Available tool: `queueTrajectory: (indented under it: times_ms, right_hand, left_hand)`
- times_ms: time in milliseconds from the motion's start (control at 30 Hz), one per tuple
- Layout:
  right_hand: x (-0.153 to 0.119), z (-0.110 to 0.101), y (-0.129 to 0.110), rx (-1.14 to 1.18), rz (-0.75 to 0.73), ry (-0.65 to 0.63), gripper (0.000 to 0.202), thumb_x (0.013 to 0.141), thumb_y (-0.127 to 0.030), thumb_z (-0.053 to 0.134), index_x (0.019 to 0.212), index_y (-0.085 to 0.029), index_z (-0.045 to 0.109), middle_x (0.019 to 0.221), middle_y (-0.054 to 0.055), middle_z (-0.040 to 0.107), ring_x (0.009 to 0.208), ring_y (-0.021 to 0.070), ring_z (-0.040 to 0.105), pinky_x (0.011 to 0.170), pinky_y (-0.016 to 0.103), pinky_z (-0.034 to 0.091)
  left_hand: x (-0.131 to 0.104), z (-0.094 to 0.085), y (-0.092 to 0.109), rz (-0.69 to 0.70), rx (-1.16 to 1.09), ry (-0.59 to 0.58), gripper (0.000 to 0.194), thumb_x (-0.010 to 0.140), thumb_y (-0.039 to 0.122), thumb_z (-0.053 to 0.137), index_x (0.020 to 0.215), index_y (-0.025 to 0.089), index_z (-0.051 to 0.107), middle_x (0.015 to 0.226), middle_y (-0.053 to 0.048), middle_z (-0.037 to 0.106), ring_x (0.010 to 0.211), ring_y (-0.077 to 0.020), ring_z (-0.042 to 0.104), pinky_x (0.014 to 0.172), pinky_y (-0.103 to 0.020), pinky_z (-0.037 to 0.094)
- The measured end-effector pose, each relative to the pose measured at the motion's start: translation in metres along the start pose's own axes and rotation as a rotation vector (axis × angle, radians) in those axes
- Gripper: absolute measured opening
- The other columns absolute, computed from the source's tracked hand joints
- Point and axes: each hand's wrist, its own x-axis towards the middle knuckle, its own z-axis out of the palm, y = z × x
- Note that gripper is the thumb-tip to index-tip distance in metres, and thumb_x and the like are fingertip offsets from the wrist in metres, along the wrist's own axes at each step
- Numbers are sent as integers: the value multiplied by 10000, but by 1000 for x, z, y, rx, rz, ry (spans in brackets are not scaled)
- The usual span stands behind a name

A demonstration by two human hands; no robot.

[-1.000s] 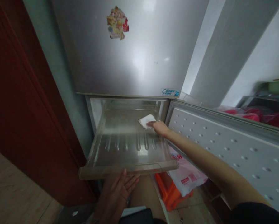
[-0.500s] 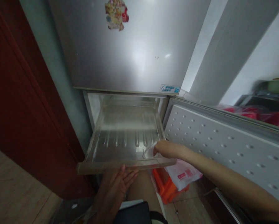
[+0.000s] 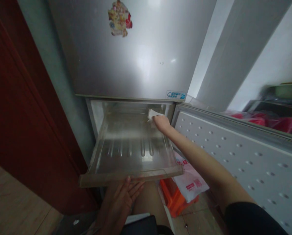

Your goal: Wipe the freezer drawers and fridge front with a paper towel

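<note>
1. Fingers of the right hand (image 3: pixel 161 124) are curled closed on a thin white sheet of cloth or paper (image 3: pixel 154 113), near the right rear of the clear plastic refrigerator drawer (image 3: pixel 132 143).
2. Fingers of the left hand (image 3: pixel 125 197) are extended and slightly parted, grasping nothing, at the drawer's front edge; whether they press on it I cannot tell.
3. Half a second ago the white sheet was at the drawer's right front corner; now it is toward the rear. The left hand has stayed at the front edge.
4. The drawer sticks out of the silver refrigerator (image 3: pixel 141 62); apart from the sheet, its ribbed floor shows bare.
5. Right of the drawer, the white dimpled inner door panel (image 3: pixel 224 153) stands open.
6. Below the drawer's right front corner, a white plastic bag with pink print (image 3: pixel 191 182) lies over an orange plastic stool (image 3: pixel 175 202); its contents cannot be made out.
</note>
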Motion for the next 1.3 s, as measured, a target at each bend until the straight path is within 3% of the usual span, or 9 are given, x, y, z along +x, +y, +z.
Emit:
queueTrajectory:
  times_ms: [133, 267, 433, 600, 667, 733, 833, 1000, 1300]
  right_hand:
    - [9, 24, -13, -10, 41, 9, 351, 907, -49, 317, 1094, -31, 614, 1054, 255, 642, 1009, 261, 646, 834, 341, 509]
    - [-1, 29, -19, -1, 9, 23, 328, 916, -81, 336, 1112, -95, 600, 1048, 201, 656, 985, 231, 654, 815, 297, 514]
    - [-10, 10, -11, 3, 38, 75, 355, 937, -150, 322, 1222, -229, 517, 1049, 113, 667, 930, 224, 664, 772, 312, 522]
    - [-2, -22, 9, -31, 203, 191, 375, 960, -157, 223, 1282, -180, 413, 1089, 160, 629, 964, 235, 636, 804, 349, 503]
    - [2, -25, 8, -61, 200, 247, 378, 970, -169, 198, 1296, -201, 387, 1107, 154, 616, 980, 239, 621, 797, 355, 500]
    - [5, -20, 0, -88, 125, 248, 377, 975, -178, 194, 1293, -202, 397, 1154, 161, 593, 1032, 241, 595, 800, 343, 498]
    - [11, 2, -21, -95, 24, 149, 355, 966, -160, 240, 1224, -157, 485, 1178, 188, 579, 1077, 241, 576, 801, 326, 502]
    - [15, 41, -48, -57, -19, 50, 305, 940, -123, 311, 1155, -131, 528, 1067, 184, 638, 984, 225, 633, 752, 309, 514]
    - [16, 47, -50, -16, 33, 1, 379, 967, -147, 178, 1298, -131, 361, 1100, 208, 620, 991, 208, 641, 781, 314, 505]
  left_hand:
    - [1, 5, -1, 16, 4, 115, 223, 810, 308, 655, 933, 122, 661, 1042, -183, 716, 1048, -356, 640, 1056, -560, 350]
    - [1, 9, -1, 25, 18, 120, 222, 789, 307, 682, 913, 124, 669, 1029, -173, 722, 1044, -347, 644, 1050, -543, 368]
    - [2, 3, -2, 8, -7, 47, 211, 769, 311, 701, 898, 146, 684, 1034, -168, 723, 1064, -353, 633, 1072, -552, 329]
    - [2, -1, -3, 25, 5, 27, 253, 792, 339, 669, 975, 165, 665, 1069, -156, 714, 1097, -332, 620, 1101, -548, 282]
    - [1, 0, -1, -9, 48, 16, 269, 787, 339, 672, 976, 147, 658, 1077, -170, 708, 1117, -334, 607, 1109, -546, 269]
    - [-1, 2, 1, -20, 77, 4, 274, 795, 333, 662, 983, 134, 650, 1095, -180, 700, 1128, -332, 600, 1116, -536, 262]
    - [-2, 5, 1, 19, 83, 4, 290, 825, 336, 622, 1023, 124, 633, 1134, -198, 679, 1148, -335, 584, 1111, -527, 281]
    - [0, 5, 0, 2, 79, 47, 278, 821, 373, 623, 954, 131, 646, 1081, -193, 702, 1112, -339, 608, 1095, -532, 309]
    - [3, -2, 0, -18, 145, 60, 306, 825, 398, 614, 961, 128, 655, 1097, -177, 700, 1115, -314, 612, 1121, -516, 271]
